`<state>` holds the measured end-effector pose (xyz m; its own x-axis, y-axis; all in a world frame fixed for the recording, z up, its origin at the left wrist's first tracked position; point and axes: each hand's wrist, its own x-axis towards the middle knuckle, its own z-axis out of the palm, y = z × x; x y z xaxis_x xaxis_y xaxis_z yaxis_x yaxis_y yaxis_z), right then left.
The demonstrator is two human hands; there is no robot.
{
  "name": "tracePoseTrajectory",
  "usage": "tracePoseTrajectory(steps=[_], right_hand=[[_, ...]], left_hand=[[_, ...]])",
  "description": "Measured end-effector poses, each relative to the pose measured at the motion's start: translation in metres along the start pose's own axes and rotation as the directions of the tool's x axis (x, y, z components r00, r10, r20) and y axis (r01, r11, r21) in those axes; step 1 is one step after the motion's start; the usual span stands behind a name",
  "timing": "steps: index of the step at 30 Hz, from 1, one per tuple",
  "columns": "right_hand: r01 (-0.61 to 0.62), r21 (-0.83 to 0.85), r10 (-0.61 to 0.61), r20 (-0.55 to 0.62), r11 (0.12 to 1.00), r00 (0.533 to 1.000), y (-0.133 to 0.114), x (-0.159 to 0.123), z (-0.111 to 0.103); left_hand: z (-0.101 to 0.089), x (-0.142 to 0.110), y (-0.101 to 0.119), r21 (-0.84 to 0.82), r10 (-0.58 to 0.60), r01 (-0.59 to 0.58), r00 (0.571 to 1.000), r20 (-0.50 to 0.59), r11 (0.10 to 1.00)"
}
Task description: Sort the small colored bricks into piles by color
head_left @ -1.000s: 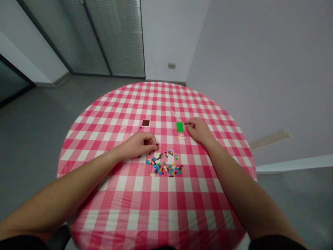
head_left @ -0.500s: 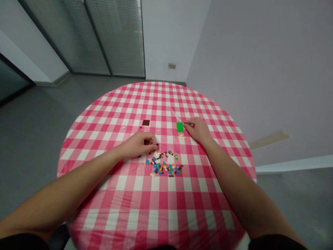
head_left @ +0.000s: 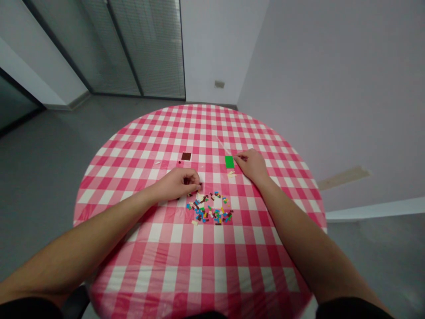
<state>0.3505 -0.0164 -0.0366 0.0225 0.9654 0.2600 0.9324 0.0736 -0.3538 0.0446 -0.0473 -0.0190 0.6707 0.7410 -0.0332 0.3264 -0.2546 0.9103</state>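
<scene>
My right hand (head_left: 253, 165), fingertips together, meets the flat green rectangular plate (head_left: 229, 162); my left (head_left: 182, 182) curls, its grip unclear.

My right hand (head_left: 251, 165) is at the right edge of the green plate (head_left: 229, 162), pale pieces (head_left: 231, 174) just below it. My left hand (head_left: 182, 183) is curled beside the loose bricks (head_left: 210, 209), nearer me than the brown plate (head_left: 186, 156), on the checked cloth (head_left: 206, 257).
</scene>
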Motion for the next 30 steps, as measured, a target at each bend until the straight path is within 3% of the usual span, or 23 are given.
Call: tracePoseTrajectory(steps=[5, 9, 12, 17, 22, 30], right_hand=[[0.038, -0.031, -0.037, 0.028, 0.999, 0.999, -0.001, -0.003, -0.004], [0.025, -0.036, -0.024, 0.032, 0.999, 0.999, -0.003, -0.004, -0.004], [0.023, -0.024, -0.022, 0.03, 0.999, 0.999, -0.003, -0.003, -0.003], [0.023, 0.012, -0.023, 0.011, 1.0, 1.0, -0.001, -0.002, -0.001], [0.021, 0.024, -0.021, 0.019, 0.999, 1.0, -0.001, -0.003, -0.001], [0.011, 0.029, -0.012, 0.031, 1.0, 0.999, -0.004, -0.004, -0.004]], left_hand=[[-0.005, 0.0, 0.0, 0.014, -0.011, 0.012, 0.999, -0.037, 1.0], [-0.012, 0.001, 0.0, 0.163, 0.014, -0.001, 0.997, -0.078, 0.987], [-0.015, 0.001, 0.001, 0.307, 0.114, -0.09, 0.992, -0.062, 0.947], [-0.008, 0.005, -0.001, 0.471, 0.267, -0.265, 0.962, 0.065, 0.842], [-0.001, 0.008, -0.002, 0.504, 0.258, -0.258, 0.963, 0.07, 0.824], [-0.005, 0.005, 0.004, 0.528, 0.234, -0.256, 0.966, 0.11, 0.81]])
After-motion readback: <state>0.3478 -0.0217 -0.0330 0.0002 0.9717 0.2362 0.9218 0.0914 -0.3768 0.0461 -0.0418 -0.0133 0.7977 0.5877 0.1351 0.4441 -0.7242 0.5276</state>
